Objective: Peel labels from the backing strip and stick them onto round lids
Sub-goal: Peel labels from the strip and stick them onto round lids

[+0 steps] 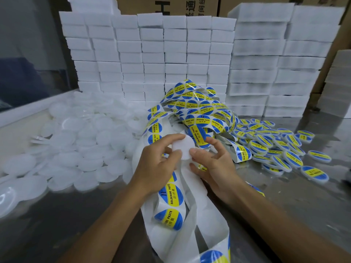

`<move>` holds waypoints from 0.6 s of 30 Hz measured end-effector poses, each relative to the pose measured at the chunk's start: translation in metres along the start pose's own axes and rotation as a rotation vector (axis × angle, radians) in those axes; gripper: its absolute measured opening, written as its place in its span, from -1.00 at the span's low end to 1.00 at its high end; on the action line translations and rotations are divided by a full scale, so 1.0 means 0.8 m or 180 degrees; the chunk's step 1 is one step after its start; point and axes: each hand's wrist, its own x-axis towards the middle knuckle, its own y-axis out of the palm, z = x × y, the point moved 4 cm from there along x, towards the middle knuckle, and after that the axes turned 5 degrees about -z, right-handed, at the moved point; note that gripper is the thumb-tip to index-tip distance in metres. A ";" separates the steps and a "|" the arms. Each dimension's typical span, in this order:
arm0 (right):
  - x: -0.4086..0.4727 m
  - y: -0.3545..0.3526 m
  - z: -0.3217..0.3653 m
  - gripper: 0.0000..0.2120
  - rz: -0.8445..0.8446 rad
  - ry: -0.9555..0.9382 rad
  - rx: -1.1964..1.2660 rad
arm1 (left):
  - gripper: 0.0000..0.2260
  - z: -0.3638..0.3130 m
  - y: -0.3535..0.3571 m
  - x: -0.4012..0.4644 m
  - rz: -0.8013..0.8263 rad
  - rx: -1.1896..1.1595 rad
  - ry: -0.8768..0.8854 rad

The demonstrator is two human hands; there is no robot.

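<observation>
We hold a plain white round lid (182, 149) between both hands, just above the tangled backing strip (197, 188), which we take as our landmark. Our left hand (157, 166) pinches the lid's left edge between thumb and curled fingers; our right hand (212, 164) touches its right edge with the thumb tip, the other fingers loosely spread and bent, not closed around anything. Whether a label is stuck to a right fingertip we cannot tell.

The strip runs from a heap of blue-and-yellow "SOLDERING PASTE" labels (201, 111) behind the lid, passes under our hands and trails toward us between the forearms, partly bare white, partly still carrying labels (171, 194).

Left of the strip lies a wide pile of unlabelled white lids (81, 137) on the counter (296, 205). Right of the strip, labelled lids (273, 147) lie scattered and overlapping, a few set apart from the rest. Behind the strip rise stacks of white boxes (171, 54), with brown cartons (167, 4) showing above them.
</observation>
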 end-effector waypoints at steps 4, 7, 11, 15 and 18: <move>0.000 -0.002 0.003 -0.42 -0.0128 -0.0056 -0.0043 | -0.81 0.007 0.000 0.004 -0.0393 -0.0683 -0.0587; 0.000 -0.003 0.004 -0.62 -0.0244 -0.0016 -0.0020 | -0.86 0.017 -0.001 0.005 -0.0523 -0.1331 -0.1192; 0.003 -0.013 0.014 -0.96 -0.0641 -0.0023 0.0182 | -0.84 0.030 -0.004 0.005 -0.0693 -0.1859 -0.1703; 0.002 -0.018 0.028 -0.79 -0.0580 -0.0147 0.0105 | -0.83 0.036 -0.007 0.005 -0.0741 -0.2092 -0.1879; -0.002 -0.010 0.026 -0.86 -0.0390 -0.0183 -0.0243 | -0.83 0.038 -0.006 0.005 -0.0704 -0.2207 -0.1900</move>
